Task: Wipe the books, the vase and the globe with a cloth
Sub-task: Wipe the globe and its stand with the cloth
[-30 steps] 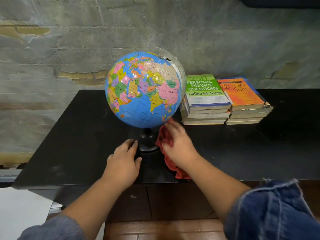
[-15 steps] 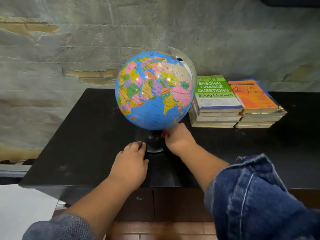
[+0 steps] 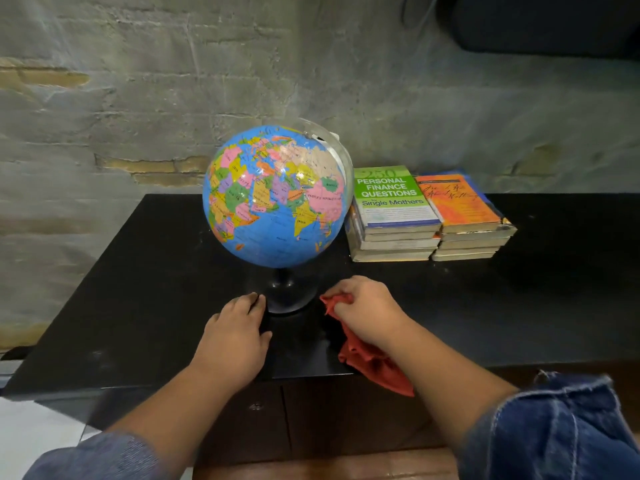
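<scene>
A colourful globe [image 3: 275,197] stands on a black round base [image 3: 289,296] on the black table [image 3: 138,271]. My left hand [image 3: 235,336] lies flat on the table, its fingertips touching the base's left edge. My right hand [image 3: 367,308] grips a red cloth [image 3: 370,362] just right of the base, low over the table; the cloth hangs down past the table's front edge. Two stacks of books [image 3: 426,216] lie to the right of the globe, against the wall. No vase is in view.
A rough grey brick wall [image 3: 138,98] rises right behind the table. Dark cabinet doors with a small knob [image 3: 256,407] sit below the table front. A white surface [image 3: 31,434] shows at the lower left.
My right hand has come down from the globe's underside to the table beside the base, and the cloth is in sight again. The left hand has stayed at the base.
</scene>
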`<control>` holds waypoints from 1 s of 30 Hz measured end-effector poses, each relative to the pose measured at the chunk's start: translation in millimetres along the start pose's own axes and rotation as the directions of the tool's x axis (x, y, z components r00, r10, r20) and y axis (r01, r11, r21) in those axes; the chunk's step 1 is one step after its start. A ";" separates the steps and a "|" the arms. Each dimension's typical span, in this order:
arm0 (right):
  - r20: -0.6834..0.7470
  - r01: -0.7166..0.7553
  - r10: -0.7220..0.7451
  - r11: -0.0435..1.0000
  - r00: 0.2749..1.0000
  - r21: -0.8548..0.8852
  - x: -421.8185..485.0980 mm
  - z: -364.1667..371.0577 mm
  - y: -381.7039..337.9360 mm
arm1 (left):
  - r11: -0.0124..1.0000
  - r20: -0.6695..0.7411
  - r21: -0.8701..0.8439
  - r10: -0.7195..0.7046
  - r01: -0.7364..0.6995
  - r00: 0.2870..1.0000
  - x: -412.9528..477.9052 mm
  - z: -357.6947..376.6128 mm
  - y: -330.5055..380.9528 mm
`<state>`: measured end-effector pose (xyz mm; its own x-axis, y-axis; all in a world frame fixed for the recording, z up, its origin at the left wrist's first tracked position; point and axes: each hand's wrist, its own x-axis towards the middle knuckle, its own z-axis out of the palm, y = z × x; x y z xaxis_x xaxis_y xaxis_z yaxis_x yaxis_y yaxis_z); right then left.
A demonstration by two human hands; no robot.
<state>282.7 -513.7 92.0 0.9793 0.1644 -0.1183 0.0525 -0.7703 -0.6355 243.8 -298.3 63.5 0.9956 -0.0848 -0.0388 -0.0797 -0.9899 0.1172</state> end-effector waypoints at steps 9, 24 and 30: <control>-0.158 -0.142 0.235 0.883 0.959 0.447 -28.8 -32.4 17.4 | 0.950 -0.112 -0.311 -0.045 0.007 0.993 -14.0 -5.8 -21.3; -0.002 0.018 -0.026 0.663 1.000 0.748 -41.2 -2.6 -63.8 | 0.059 0.171 -0.985 0.141 0.164 0.975 -34.2 -57.9 32.0; -0.008 0.091 -0.097 0.906 0.995 0.414 -8.5 -36.7 -38.6 | -0.040 0.163 -0.986 0.033 0.164 0.986 -30.8 -51.1 16.9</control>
<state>279.5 -508.0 145.6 0.9710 0.2336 -0.0502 0.0561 -0.4274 -0.9023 214.3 -306.6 117.4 0.9713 -0.1346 -0.1960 0.2143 0.1381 0.9670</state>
